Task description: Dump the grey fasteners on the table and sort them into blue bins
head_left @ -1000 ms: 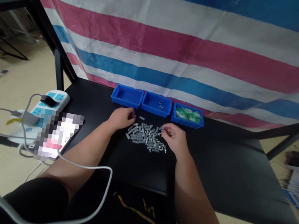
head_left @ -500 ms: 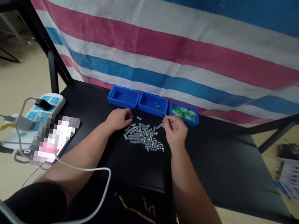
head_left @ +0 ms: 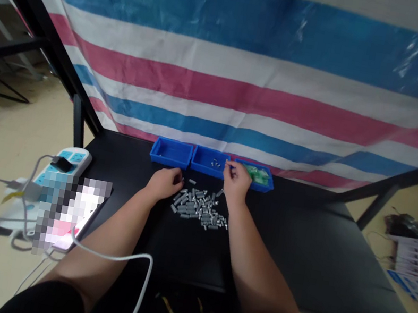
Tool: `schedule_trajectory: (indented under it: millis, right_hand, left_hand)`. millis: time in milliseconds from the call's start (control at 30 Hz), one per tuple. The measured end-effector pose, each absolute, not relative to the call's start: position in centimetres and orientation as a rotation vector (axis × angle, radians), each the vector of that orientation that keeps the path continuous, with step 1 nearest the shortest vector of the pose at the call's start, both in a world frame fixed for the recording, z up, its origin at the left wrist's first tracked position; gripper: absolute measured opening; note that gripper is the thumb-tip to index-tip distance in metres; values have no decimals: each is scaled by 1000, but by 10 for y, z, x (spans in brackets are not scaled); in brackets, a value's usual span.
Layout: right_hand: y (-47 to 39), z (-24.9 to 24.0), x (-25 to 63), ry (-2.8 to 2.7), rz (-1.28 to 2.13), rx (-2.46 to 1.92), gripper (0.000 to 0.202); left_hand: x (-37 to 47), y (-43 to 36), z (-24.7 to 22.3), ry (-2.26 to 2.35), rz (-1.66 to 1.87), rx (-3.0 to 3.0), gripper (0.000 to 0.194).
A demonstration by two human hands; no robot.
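A heap of small grey cylinders and shiny metal pieces (head_left: 200, 208) lies on the black table. At its upper left edge rests my left hand (head_left: 164, 183), its fingers curled together; anything held there is too small to make out. My right hand (head_left: 237, 183) is raised at the right end of the middle blue bin (head_left: 202, 168), thumb and fingertips pinched over its rim. What sits in that pinch cannot be made out. Several small metal pieces (head_left: 215, 163) lie inside the middle bin. A single grey cylinder (head_left: 192, 181) lies apart, above the heap.
A left blue bin (head_left: 170, 161) and a right blue bin (head_left: 264, 188) holding green-and-white packets (head_left: 258, 175) flank the middle one. To the left are a power strip (head_left: 71, 158), a phone (head_left: 80, 209) and a white cable (head_left: 114, 257). Striped sheeting (head_left: 225, 62) hangs behind.
My right hand has moved from the heap's upper right to the middle bin's right end. My left hand stays by the heap. The camera view has tilted up slightly.
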State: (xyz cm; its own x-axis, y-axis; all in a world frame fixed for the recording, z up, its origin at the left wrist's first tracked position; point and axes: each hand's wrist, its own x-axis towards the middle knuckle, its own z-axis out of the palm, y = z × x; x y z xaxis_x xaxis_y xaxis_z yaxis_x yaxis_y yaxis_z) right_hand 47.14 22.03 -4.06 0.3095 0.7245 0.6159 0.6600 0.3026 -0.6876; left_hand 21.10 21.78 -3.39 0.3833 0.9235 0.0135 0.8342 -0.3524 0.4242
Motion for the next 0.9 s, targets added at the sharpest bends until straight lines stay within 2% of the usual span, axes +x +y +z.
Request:
schedule_trajectory:
  millis: [367, 567, 700, 800, 900]
  right_hand:
    - [210, -30, 469, -1542, 90, -1349, 27]
    - [189, -20, 475, -1493, 88, -1305, 20]
    - [174, 6, 482, -1352, 15, -1269, 17]
    - [164, 39, 490, -1188, -34, -1218, 25]
    - [157, 72, 508, -1246, -80, -985, 33]
  left_hand:
    - [212, 218, -32, 1519, 369, 2281, 12]
    - [213, 218, -35, 1515, 391, 2279, 12]
    - [213, 215, -36, 1525, 453, 2255, 14]
    - [214, 214, -34, 1541, 453, 2245, 15]
    - [215, 214, -34, 1555, 442, 2257, 16]
